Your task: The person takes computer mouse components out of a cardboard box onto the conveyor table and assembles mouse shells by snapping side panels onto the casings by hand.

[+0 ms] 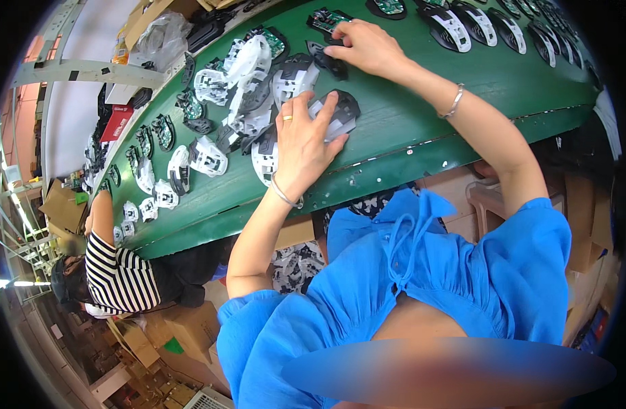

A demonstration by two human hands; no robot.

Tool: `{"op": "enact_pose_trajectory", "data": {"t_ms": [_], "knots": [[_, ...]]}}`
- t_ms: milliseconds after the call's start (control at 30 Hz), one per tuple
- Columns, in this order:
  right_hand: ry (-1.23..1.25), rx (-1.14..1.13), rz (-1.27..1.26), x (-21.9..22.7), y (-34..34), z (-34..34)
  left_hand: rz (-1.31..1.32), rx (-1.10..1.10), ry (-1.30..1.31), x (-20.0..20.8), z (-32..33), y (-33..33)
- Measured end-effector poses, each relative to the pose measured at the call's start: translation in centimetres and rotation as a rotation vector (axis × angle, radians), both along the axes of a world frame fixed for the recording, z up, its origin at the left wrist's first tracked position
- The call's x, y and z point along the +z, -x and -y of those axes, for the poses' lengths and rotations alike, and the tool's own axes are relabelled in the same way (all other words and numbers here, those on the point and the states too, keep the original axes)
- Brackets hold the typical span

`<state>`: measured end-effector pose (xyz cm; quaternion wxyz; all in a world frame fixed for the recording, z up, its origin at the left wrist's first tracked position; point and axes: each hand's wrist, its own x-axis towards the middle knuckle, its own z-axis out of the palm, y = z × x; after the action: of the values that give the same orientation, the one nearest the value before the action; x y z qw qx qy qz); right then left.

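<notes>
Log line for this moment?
left hand: spread over grey-white shells | right hand: open, thumb at dark shell | surface: green table

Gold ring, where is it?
In the head view, left of centre: the gold ring sits on a finger of the left hand, above its silver bracelet.

Left hand (304,146): palm down, fingers splayed, thumb out right!
Right hand (371,49): farther off, fingers curled, pointing left.
Right arm (486,129): elbow bent, forearm slanting far-left.
Left arm (257,238): bent, nearer.

Looks like an assembly workshop. Has circuit boards (164,133) and plastic shells (208,157) across a green table (408,102), with cardboard boxes (193,327) below its near edge.
</notes>
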<state>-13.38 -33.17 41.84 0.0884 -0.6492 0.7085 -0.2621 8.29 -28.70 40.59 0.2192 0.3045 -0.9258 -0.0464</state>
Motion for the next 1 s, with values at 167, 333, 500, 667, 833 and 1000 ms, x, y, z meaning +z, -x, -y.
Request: {"op": "enact_pose_trajectory", "data": {"t_ms": [167,333,500,667,833,1000], "knots": [[-0.165,-0.003,-0.056,-0.9,-1.7,1.1,-0.099,-0.033,-0.069,0.6,-0.8,-1.1],[0.069,-0.027,-0.319,1.3,0.4,-2.6,-0.997,-0.056,-1.113,1.7,-1.3,-1.8],[-0.015,0.151,-0.484,0.8,2.0,-8.9,-1.254,-0.185,-1.712,2.1,-0.8,-0.6],[0.072,0.272,-0.363,1.0,1.9,-10.8,-1.271,-0.146,-1.783,1.3,-0.2,0.3],[-0.016,0.084,-0.123,1.3,1.9,-9.4,-1.298,-0.118,-1.781,1.0,0.1,0.2],[-0.048,0.062,0.033,0.3,2.0,-8.0,-0.522,-0.350,-0.724,2.5,0.0,-0.4]]}}
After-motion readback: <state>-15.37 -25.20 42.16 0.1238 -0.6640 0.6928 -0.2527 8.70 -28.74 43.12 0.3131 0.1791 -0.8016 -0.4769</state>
